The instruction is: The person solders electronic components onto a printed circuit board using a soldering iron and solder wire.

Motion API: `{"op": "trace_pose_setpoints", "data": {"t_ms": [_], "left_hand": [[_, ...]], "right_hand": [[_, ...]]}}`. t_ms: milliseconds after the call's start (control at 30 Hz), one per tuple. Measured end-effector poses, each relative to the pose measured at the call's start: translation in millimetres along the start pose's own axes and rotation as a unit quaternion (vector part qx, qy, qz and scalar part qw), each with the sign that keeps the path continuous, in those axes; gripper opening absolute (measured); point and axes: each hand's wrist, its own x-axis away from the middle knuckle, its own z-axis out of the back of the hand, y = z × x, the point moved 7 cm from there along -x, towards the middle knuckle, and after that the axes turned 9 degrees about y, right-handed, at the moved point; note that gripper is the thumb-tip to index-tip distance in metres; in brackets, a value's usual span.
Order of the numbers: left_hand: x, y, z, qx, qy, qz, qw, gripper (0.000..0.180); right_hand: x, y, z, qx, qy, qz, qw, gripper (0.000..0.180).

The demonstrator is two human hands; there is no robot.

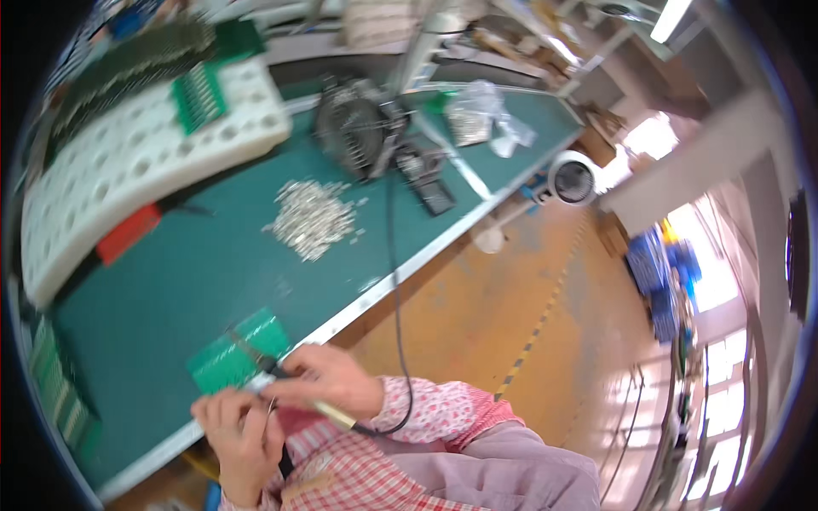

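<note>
One circuit board (pixel 223 364), green and flat, at the near edge of the worktable (pixel 170 281); its long axis runs from lower left to upper right, roughly along that edge.

One right hand (pixel 332 381), fingers wrapped around a soldering iron (pixel 336 415). The iron slants up and left, its slim front end reaching over the board (contact or a slight gap: cannot tell). From these fingers the board lies leftward and farther from the body.

One left hand (pixel 243 434), fingers curled, just below the board's lower left end. A thin strand (pixel 272 407) shows by its thumb (blurred; whether it is pinched, cannot tell). From this hand the board lies straight ahead. Both hands sit close to the board, too evenly to rank; the iron makes the right one's reach the longer.

One black cable (pixel 396 281), hanging down past the right sleeve.

One heap of small silvery parts (pixel 315 217), beyond the board.

One white rack (pixel 256 94) with holes, far left, bearing upright green boards (pixel 200 98).

One red object (pixel 128 232), beside the rack (kind unclear).

One black fan (pixel 349 128), beyond the heap.

One clear bag (pixel 473 111), at the far end.
</note>
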Motion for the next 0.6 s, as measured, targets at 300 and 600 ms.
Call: {"op": "trace_pose_setpoints", "data": {"t_ms": [300,600], "left_hand": [[-0.9,-10.4,25.4,-0.005,0.006,0.060,0.998,0.014],[17.1,-52.5,17.7,0.040,0.093,0.116,0.988,0.015]], "right_hand": [[-9.7,-28.7,10.4,0.055,0.026,0.092,0.994,0.020],[11.4,9.2,30.2,-0.057,0.227,-0.089,0.968,0.021]]}}
